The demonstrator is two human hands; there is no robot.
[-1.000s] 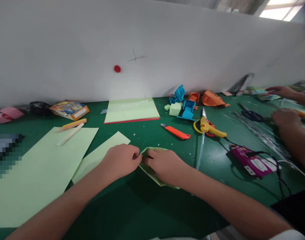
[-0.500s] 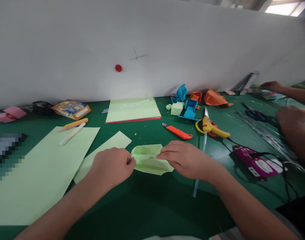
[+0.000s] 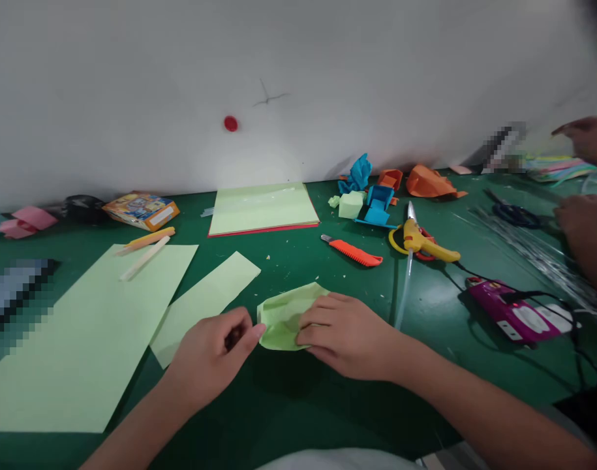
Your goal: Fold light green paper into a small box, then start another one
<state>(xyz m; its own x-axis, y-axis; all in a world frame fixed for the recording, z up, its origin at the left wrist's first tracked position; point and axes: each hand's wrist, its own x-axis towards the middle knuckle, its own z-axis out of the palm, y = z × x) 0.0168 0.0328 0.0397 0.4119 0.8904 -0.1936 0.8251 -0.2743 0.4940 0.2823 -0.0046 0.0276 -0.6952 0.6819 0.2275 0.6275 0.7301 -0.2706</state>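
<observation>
Taking the folded paper (image 3: 281, 321) as the clock's centre, with twelve pointing at the wall (image 3: 156, 78), the right hand (image 3: 344, 333) sits at three o'clock. Its grip is closed on the paper's right end, fingers tucked into the fold. The left hand (image 3: 214, 349) is at eight; its thumb tip meets the paper's left edge, forefinger curled above, though I cannot tell whether that grip pinches. The paper is over the near middle of the green tabletop (image 3: 278, 418).

A pale green strip (image 3: 210, 300) lies between nine and ten, its lower left end against a large sheet (image 3: 83, 346). An orange knife (image 3: 354, 252) lies between one and two. At two, a yellow glue gun (image 3: 418, 243) rests across scissors (image 3: 398, 240); a purple block (image 3: 516, 312) is at three. Further out, toward two, are a co-worker's hands (image 3: 589, 140).
</observation>
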